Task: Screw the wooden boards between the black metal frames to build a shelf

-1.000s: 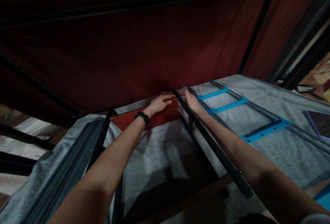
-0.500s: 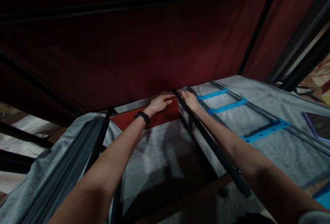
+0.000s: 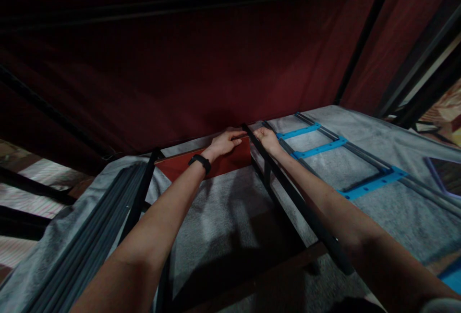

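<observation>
An orange-red board [image 3: 230,157] stands on edge between two black metal frame sides. My left hand [image 3: 222,144], with a black band at the wrist, lies over the board's top edge near its right end. Its thumb is on the near face, and the fingers stretch toward the right black frame bar [image 3: 288,190]. Beyond that bar's far end, on its outer side, my right hand [image 3: 265,139] is closed with fingertips pinched together against the joint. What it pinches is too small to make out.
Dark grey tubes [image 3: 104,226] lie bundled at left on the grey cloth [image 3: 363,145]. Blue slotted strips [image 3: 320,147] with dark rods lie at right, near a dark flat device [image 3: 444,174]. A dark red fabric panel [image 3: 201,78] rises behind. A brown board [image 3: 266,274] crosses nearby.
My right hand's fingers have curled in more tightly at the bar's far end. My left hand stays in place on the board. The view has shifted very slightly.
</observation>
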### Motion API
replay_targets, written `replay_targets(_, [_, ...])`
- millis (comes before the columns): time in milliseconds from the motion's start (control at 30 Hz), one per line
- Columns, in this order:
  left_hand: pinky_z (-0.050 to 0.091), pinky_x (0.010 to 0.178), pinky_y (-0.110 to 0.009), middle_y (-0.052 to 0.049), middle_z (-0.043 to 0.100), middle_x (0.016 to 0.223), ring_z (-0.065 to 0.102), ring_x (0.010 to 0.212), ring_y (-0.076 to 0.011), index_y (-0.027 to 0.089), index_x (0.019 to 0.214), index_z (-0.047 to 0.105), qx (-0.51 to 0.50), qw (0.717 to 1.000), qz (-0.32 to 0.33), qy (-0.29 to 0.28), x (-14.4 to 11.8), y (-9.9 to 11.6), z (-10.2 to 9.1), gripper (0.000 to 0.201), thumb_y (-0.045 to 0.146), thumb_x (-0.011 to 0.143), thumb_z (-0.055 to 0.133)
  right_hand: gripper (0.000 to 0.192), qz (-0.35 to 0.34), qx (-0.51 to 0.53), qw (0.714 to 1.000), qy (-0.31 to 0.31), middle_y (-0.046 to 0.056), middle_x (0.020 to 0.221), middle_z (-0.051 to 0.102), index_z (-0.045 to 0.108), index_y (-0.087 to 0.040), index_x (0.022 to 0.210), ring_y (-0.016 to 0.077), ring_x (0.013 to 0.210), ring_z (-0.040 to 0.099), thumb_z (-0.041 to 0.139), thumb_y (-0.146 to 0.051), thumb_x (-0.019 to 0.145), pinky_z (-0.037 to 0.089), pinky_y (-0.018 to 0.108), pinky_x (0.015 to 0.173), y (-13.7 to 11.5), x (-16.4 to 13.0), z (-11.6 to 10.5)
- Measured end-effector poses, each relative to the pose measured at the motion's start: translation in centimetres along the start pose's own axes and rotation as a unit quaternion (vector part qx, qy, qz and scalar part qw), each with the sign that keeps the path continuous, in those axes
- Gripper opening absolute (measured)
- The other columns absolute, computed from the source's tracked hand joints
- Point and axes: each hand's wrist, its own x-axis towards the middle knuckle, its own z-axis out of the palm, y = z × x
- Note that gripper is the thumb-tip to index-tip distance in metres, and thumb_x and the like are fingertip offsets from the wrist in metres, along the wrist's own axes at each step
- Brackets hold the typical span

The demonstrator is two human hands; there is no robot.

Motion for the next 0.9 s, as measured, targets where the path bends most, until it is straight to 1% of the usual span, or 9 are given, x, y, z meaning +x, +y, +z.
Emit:
replay_targets(133, [0.036, 0.113, -0.04, 0.0, 0.059, 0.142, 0.051, 0.133, -0.0253, 0.032, 0.134, 0.062, 0.021, 1.0, -0.001, 0.003, 0.0, 0.0, -0.1, 0.045, 0.032, 0.089, 0.061, 0.045, -0.028, -0.081, 0.996, 0.007, 0.0, 0.057, 0.052, 0.048, -0.022, 0.06, 0.0154, 0.058, 0.051, 0.045, -0.053, 0.092, 0.038, 0.027, 0.059, -0.6, -0.3, -0.6])
replay_targets(200, [0.036, 0.114, -0.041, 0.0, 0.058, 0.143, 0.05, 0.134, -0.0253, 0.033, 0.135, 0.061, 0.025, 1.0, 0.0, 0.005, 0.0, 0.0, -0.1, 0.046, 0.031, 0.089, 0.061, 0.048, -0.039, -0.101, 0.994, 0.02, 0.0, 0.058, 0.052, 0.048, -0.022, 0.059, 0.0159, 0.06, 0.052, 0.042, -0.056, 0.093, 0.038, 0.027, 0.061, -0.8, -0.6, -0.7])
replay_targets(300, [0.036, 0.114, -0.041, 0.0, 0.058, 0.143, 0.05, 0.135, -0.0256, 0.032, 0.136, 0.06, 0.021, 1.0, 0.0, 0.007, 0.0, 0.0, 0.0, 0.047, 0.031, 0.089, 0.061, 0.039, -0.035, -0.047, 0.998, 0.027, 0.0, 0.065, 0.057, 0.054, -0.022, 0.073, 0.0157, 0.064, 0.054, 0.041, -0.052, 0.093, 0.039, 0.026, 0.061, -0.9, -1.1, -0.6])
replay_targets(400, [0.035, 0.115, -0.041, 0.0, 0.057, 0.144, 0.049, 0.136, -0.0249, 0.033, 0.137, 0.059, 0.019, 1.0, -0.004, 0.008, 0.1, -0.1, 0.1, 0.048, 0.031, 0.089, 0.06, 0.027, -0.031, 0.0, 0.999, 0.01, -0.001, 0.068, 0.058, 0.056, -0.021, 0.083, 0.0149, 0.064, 0.054, 0.045, -0.045, 0.09, 0.04, 0.025, 0.061, -0.9, -1.1, -0.5])
replay_targets(500, [0.035, 0.115, -0.041, 0.0, 0.057, 0.145, 0.048, 0.136, -0.0242, 0.033, 0.137, 0.058, 0.024, 1.0, -0.009, 0.009, 0.1, 0.0, 0.1, 0.049, 0.03, 0.089, 0.06, 0.027, -0.051, -0.062, 0.997, 0.012, -0.001, 0.065, 0.056, 0.053, -0.022, 0.073, 0.0153, 0.065, 0.053, 0.047, -0.042, 0.09, 0.04, 0.026, 0.064, -1.1, -0.8, -0.6])
replay_targets(633, [0.035, 0.115, -0.04, 0.0, 0.057, 0.144, 0.047, 0.137, -0.0242, 0.033, 0.138, 0.058, 0.027, 1.0, -0.01, 0.009, 0.0, 0.0, 0.1, 0.05, 0.03, 0.089, 0.059, 0.044, -0.037, -0.107, 0.994, 0.006, 0.001, 0.064, 0.056, 0.049, -0.022, 0.063, 0.0168, 0.067, 0.054, 0.039, -0.051, 0.095, 0.04, 0.029, 0.068, -1.3, -0.7, -0.9])
replay_targets(700, [0.035, 0.115, -0.04, 0.0, 0.057, 0.144, 0.047, 0.137, -0.0243, 0.033, 0.139, 0.057, 0.03, 0.999, -0.009, 0.01, 0.0, 0.0, 0.0, 0.05, 0.03, 0.089, 0.059, 0.046, -0.018, -0.084, 0.996, -0.002, 0.002, 0.068, 0.059, 0.052, -0.022, 0.066, 0.0174, 0.069, 0.056, 0.036, -0.054, 0.096, 0.041, 0.03, 0.069, -1.2, -0.7, -0.8])
replay_targets(833, [0.036, 0.114, -0.04, 0.001, 0.057, 0.145, 0.048, 0.137, -0.0246, 0.034, 0.139, 0.057, 0.034, 0.999, -0.003, 0.008, 0.1, -0.2, 0.1, 0.05, 0.03, 0.089, 0.059, 0.032, -0.008, -0.012, 1.0, -0.004, 0.0, 0.072, 0.06, 0.057, -0.022, 0.082, 0.0161, 0.068, 0.056, 0.045, -0.051, 0.091, 0.043, 0.027, 0.065, -0.8, -0.7, -0.6])
replay_targets(900, [0.036, 0.114, -0.04, 0.0, 0.057, 0.144, 0.048, 0.136, -0.0244, 0.034, 0.139, 0.057, 0.031, 0.999, -0.002, 0.011, 0.3, -0.4, 0.2, 0.05, 0.03, 0.089, 0.059, 0.031, -0.02, -0.023, 0.999, -0.013, -0.001, 0.068, 0.058, 0.056, -0.022, 0.078, 0.0156, 0.065, 0.055, 0.046, -0.049, 0.09, 0.042, 0.027, 0.064, -0.8, -0.5, -0.6])
